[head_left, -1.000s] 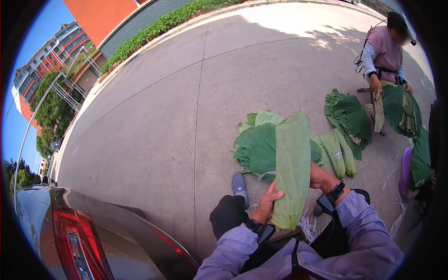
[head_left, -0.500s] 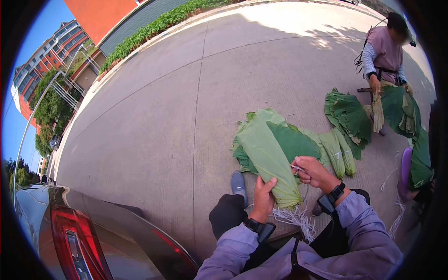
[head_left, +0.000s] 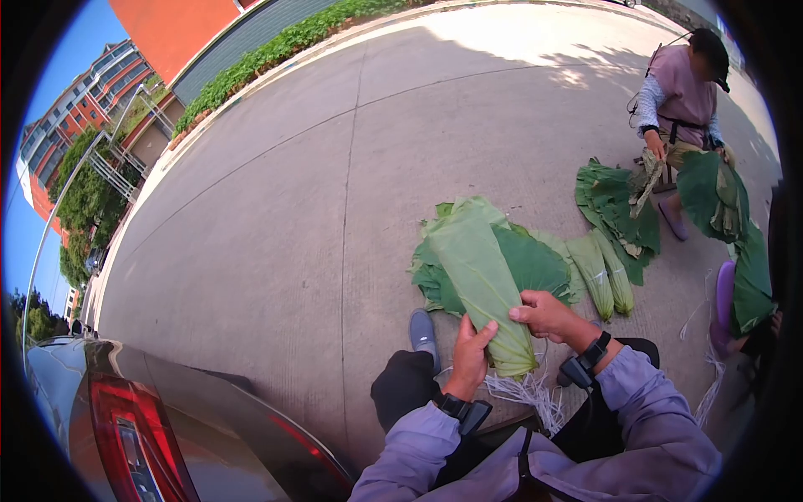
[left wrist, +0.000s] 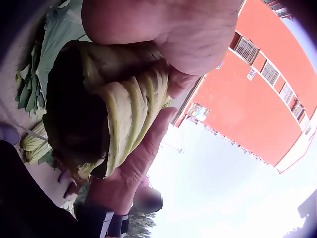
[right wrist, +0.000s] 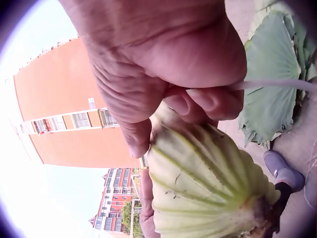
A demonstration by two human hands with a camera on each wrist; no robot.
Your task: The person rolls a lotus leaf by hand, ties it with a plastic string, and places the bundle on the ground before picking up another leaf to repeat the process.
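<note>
Left hand (head_left: 470, 356) is wrapped round the lower end of the rolled leaf bundle (head_left: 478, 269), with the thumb up its side. Right hand (head_left: 545, 316) curls over the bundle from the other side, knuckles up, pinching a thin pale strip (right wrist: 277, 84). The bundle's held tilted up-left, over the leaf pile (head_left: 435, 284) on the pavement.

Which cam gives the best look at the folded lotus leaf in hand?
Head view: the whole folded lotus leaf shows, tip to base, held by the left hand, right hand on top. Left wrist shows only its layered base end close up; right wrist only its ribbed lower part, below a pinched pale strip.
</note>
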